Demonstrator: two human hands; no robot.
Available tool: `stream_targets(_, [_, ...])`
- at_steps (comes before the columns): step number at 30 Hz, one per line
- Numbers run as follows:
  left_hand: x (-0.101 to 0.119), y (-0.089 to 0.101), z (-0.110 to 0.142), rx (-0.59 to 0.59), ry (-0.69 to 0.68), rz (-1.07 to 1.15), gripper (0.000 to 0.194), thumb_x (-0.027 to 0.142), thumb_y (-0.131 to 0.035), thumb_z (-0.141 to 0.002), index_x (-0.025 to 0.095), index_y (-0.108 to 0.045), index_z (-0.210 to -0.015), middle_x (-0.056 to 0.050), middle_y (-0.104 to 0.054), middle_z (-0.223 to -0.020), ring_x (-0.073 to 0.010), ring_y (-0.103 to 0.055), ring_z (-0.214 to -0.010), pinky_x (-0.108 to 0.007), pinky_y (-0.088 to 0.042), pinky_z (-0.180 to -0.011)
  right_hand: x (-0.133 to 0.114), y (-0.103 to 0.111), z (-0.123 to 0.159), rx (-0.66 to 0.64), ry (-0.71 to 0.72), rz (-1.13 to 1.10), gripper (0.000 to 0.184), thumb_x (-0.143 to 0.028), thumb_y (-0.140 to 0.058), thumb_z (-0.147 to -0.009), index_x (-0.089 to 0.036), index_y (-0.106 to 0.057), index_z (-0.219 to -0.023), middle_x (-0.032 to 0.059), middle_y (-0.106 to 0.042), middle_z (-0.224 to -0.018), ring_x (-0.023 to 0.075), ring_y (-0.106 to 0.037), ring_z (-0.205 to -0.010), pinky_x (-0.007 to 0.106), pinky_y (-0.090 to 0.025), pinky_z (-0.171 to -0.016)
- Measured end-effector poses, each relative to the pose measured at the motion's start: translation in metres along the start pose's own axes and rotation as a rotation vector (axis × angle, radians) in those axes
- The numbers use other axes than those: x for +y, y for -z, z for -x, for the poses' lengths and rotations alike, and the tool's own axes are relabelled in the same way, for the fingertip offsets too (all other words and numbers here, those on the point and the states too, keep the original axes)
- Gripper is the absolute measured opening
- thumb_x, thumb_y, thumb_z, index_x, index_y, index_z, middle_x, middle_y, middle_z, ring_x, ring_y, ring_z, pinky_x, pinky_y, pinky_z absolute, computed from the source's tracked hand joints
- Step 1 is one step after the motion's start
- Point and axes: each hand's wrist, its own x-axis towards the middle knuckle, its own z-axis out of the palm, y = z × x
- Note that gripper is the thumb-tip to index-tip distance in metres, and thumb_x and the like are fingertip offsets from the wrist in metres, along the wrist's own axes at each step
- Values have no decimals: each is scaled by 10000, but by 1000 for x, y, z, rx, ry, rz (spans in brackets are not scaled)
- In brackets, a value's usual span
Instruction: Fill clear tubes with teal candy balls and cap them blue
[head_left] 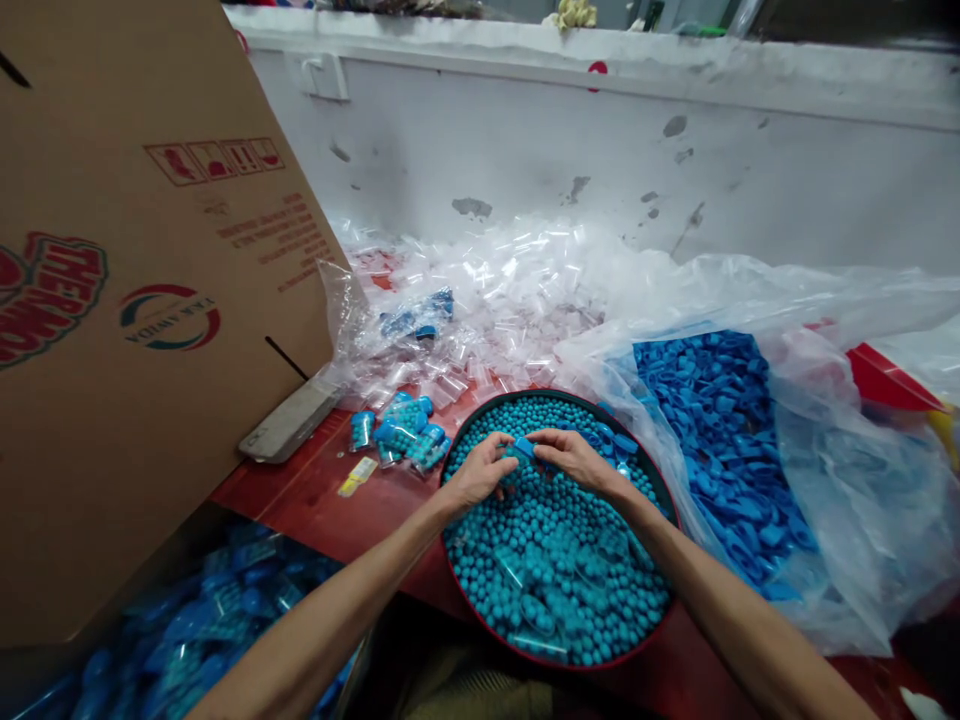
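Observation:
My left hand point(482, 472) and my right hand point(574, 460) meet above a round basin point(459, 590) filled with small turquoise balls point(517, 530). Between my fingertips is a small blue plastic cap point(524, 447); both hands pinch at it, the right one from its right side. Whether a clear container is joined to the cap is hidden by my fingers. More blue caps point(624, 443) lie on the balls behind my right hand. Near the basin's front, several clear plastic containers point(536, 610) rest on the balls.
Left of the basin lie filled blue-capped containers point(409, 432) on the red table point(307, 510). Clear empty containers point(510, 290) are heaped behind. A plastic bag of blue caps point(720, 440) stands right. A large cardboard box point(150, 400) leans left, above more filled containers point(202, 620).

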Motion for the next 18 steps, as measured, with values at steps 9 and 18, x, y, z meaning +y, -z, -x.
stream_targets(9, [6, -10, 10, 63, -14, 41, 407, 261, -488, -741, 185, -349, -1116, 42, -489, -685, -43, -469, -378, -135, -303, -298, -2, -21, 13, 251, 104, 265, 263, -306, -473, -777, -160, -642, -915, -11, -555, -582, 95, -485, -491, 209, -398, -478])
stream_targets(18, [13, -23, 18, 156, 20, 83, 288, 293, -503, -718, 196, -417, -975, 80, -409, -548, -36, -387, -335, -140, -262, -295, -6, -26, 31, 168, 356, 610, 303, -257, -480, -781, -183, -572, -1060, 47, -589, -790, 157, -520, -719, 292, -418, -701])
